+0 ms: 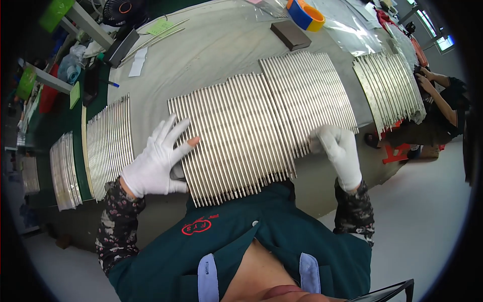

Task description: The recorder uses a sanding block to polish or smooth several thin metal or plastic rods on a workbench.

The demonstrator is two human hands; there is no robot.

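Note:
In front of me lies a wide row of thin silvery metal rods [226,136], side by side, with their near ends jutting over the table edge. A second batch of metal rods [309,90] adjoins it on the right, set farther back. My left hand [156,158], in a white glove with the thumb tip bare, is spread along the left edge of the near row. Its thumb rests on the outer rods. My right hand [339,153], also gloved in white, is closed with bent fingers at the near ends of the right batch. Whatever its slightly blurred fingertips hold is hidden.
More metal rods lie at the left [110,146] and far right [390,90]. Behind stand a dark block [291,35] and a blue-and-yellow tape ring [306,15]. A pen [113,84] and paper slip [138,62] lie back left. Another person's hands [426,80] work at right.

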